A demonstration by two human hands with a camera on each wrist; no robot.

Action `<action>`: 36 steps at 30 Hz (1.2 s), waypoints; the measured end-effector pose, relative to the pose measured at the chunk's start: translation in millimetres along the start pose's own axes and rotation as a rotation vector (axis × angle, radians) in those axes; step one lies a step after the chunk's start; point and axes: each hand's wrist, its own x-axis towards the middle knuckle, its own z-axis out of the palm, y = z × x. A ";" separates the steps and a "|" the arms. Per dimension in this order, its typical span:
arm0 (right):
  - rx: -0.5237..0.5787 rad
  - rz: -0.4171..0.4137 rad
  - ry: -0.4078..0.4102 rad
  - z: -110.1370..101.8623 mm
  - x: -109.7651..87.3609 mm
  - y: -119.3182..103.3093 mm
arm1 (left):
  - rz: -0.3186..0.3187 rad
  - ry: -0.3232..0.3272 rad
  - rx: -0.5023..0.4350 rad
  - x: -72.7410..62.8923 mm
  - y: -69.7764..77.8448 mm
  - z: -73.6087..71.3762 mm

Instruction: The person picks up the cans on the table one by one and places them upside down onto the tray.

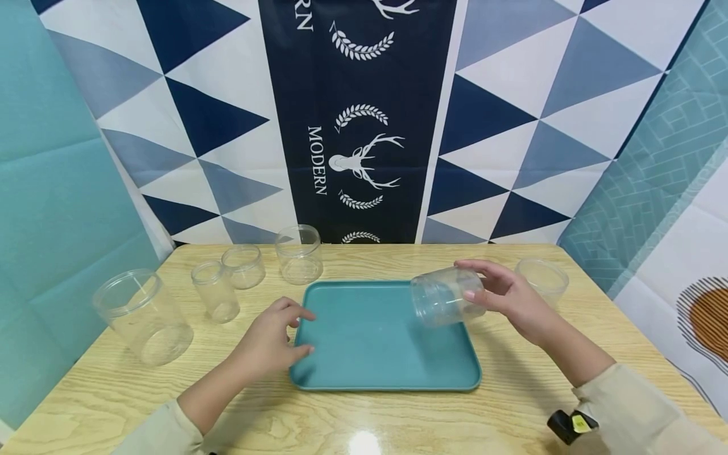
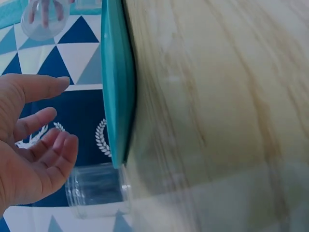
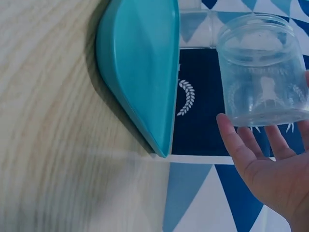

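Observation:
My right hand (image 1: 512,297) grips a clear plastic jar (image 1: 435,297) by its base end, thumb on the near side and fingers over the top. The jar lies tilted on its side in the air above the right part of a teal tray (image 1: 381,379), its rimmed end facing left. In the right wrist view, fingers spread under the base of the jar (image 3: 260,77). Over the tray's left edge is my left hand (image 1: 273,338), holding nothing. Its thumb and fingers stand apart and bend loosely in the left wrist view.
On the wooden table (image 1: 239,404), left of the tray, stand a large clear jar (image 1: 145,322), a narrow one (image 1: 216,294), a short one (image 1: 244,268) and a medium one (image 1: 300,256). Another clear jar (image 1: 543,278) stands behind my right hand. A patterned cloth (image 1: 364,126) hangs behind.

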 end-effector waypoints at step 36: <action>-0.817 -0.289 -0.101 11.2 33.3 -6.5 | -0.295 -0.301 -0.338 7.5 -23.6 12.9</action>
